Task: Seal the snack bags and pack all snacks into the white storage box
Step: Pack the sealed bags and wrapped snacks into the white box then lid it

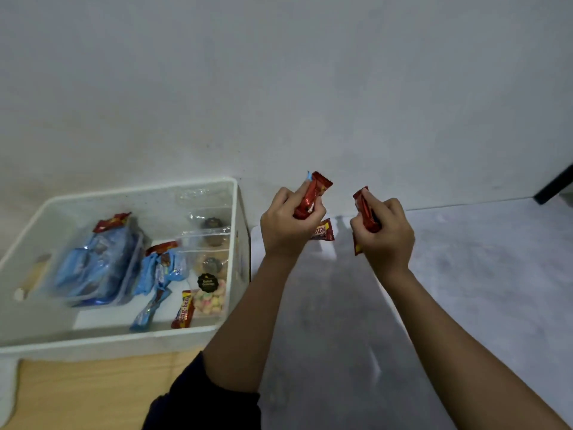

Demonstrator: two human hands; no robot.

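My left hand (286, 223) is shut on a red snack bar (313, 193), held upright to the right of the white storage box (240, 212). My right hand (386, 231) grips another red snack bar (365, 209), also raised above the surface. A third red bar (324, 231) shows between and just below my hands; I cannot tell whether it lies on the surface. Inside the box are blue snack packs (93, 262), a red bar (183, 310), a bag of coloured puffs (209, 301) and clear packs of round cookies (212, 240).
The box stands at the left on a pale grey surface (465, 290), close to a white wall (279, 88). A wooden board (93, 392) lies in front of the box. A dark object (555, 184) pokes in at the far right edge.
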